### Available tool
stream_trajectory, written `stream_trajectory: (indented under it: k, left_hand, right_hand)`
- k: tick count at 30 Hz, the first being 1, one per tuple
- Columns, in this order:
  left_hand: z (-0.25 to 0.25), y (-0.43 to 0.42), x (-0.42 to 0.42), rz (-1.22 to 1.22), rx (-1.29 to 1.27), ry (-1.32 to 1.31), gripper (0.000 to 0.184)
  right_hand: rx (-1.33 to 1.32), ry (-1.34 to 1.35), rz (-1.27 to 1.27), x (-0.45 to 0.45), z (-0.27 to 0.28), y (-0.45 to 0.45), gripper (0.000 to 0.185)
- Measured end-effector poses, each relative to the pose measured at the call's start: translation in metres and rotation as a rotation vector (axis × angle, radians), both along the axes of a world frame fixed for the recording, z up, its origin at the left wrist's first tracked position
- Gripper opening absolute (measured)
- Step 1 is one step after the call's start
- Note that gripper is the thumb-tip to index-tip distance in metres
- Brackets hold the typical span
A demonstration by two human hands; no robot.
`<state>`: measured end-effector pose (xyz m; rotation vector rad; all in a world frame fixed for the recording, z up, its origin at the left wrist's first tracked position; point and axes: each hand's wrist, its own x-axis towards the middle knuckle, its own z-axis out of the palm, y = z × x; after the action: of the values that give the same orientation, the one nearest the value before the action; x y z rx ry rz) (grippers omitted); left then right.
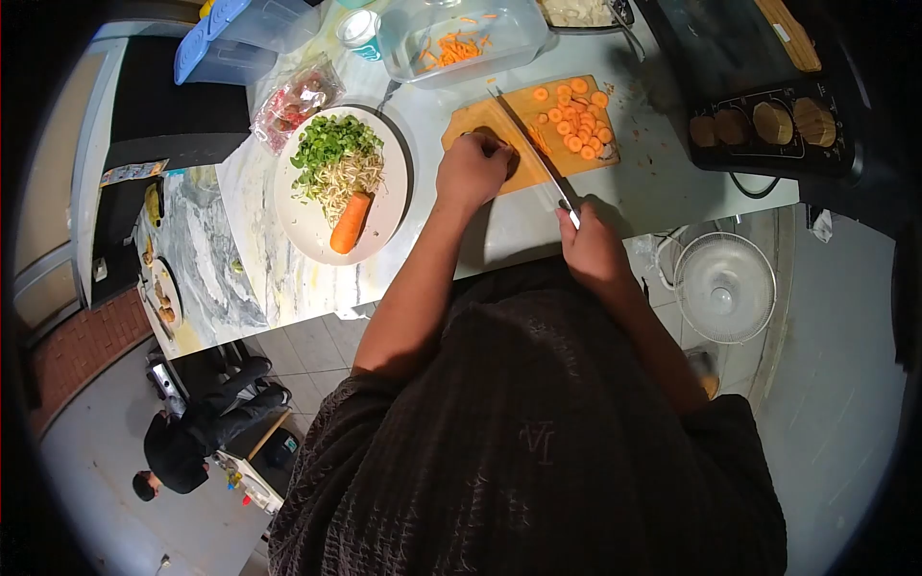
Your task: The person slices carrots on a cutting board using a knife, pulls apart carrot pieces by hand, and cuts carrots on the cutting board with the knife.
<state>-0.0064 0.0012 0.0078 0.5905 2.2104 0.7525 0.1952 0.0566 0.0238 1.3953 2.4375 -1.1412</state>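
My right hand (594, 252) grips the handle of a kitchen knife (534, 146), whose long blade lies slantwise over a wooden cutting board (521, 101). My left hand (473, 175) is on the board's left part, left of the blade, with its fingers curled. Whatever those fingers hold, if anything, is hidden under them. Round carrot slices (578, 125) are heaped on the right of the board, and some thin carrot strips (539, 142) lie close beside the blade.
Left of the board, a plate (293, 216) holds chopped greens (336, 149), bean sprouts (341, 197) and a carrot piece (350, 223). Behind are a plastic bag (300, 101), a cup (359, 35) and a clear container (408, 60) with carrot strips. A black oven (768, 120) stands right; another person (182, 446) is lower left.
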Motion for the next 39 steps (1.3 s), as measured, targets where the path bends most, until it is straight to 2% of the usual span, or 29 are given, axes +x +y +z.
stream_trajectory:
  k: [6, 16, 25, 34, 37, 39]
  left_hand:
    - [0.006, 0.001, -0.003, 0.031, 0.018, -0.149, 0.028]
    - [-0.01, -0.004, -0.001, 0.022, 0.096, -0.012, 0.029]
    - [-0.001, -0.003, -0.001, 0.005, 0.062, -0.052, 0.025]
    - [0.002, -0.003, -0.002, -0.03, 0.138, -0.059, 0.022]
    - [0.002, -0.003, -0.003, -0.023, 0.141, -0.09, 0.02]
    - [-0.003, -0.004, -0.004, 0.024, 0.216, -0.2, 0.017]
  right_hand:
    - [-0.031, 0.015, 0.017, -0.002, 0.001, 0.002, 0.043]
    - [-0.017, 0.031, 0.022, -0.007, 0.005, 0.001, 0.043]
    - [-0.071, 0.015, 0.05, -0.012, 0.014, -0.007, 0.047]
    - [-0.085, 0.014, 0.034, -0.016, 0.009, -0.011, 0.047]
    - [-0.089, 0.029, 0.036, -0.019, 0.004, -0.01, 0.047]
    - [-0.062, 0.025, 0.031, -0.02, 0.001, -0.01, 0.047]
